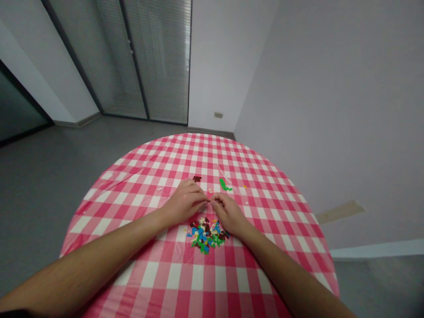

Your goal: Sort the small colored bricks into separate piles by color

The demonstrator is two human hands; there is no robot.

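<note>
My left hand (186,198) and my right hand (229,213) meet fingertip to fingertip over the middle of the table. Pinched between them is a small dark brown building brick (208,201), mostly covered by the fingers. Just below the hands lies a pile of small building bricks (206,236) in blue, green, brown, white, yellow and red. Beyond my left hand sits a group of brown bricks (197,179). A strip of green bricks (224,184) lies past my right hand; whether its pieces are joined I cannot tell.
A red-and-white checked cloth (172,274) covers the round table. An orange piece (245,186) and a few pale pieces lie scattered on it. A plain wall (331,110) rises close on the right, and a glass partition with blinds (159,62) stands behind.
</note>
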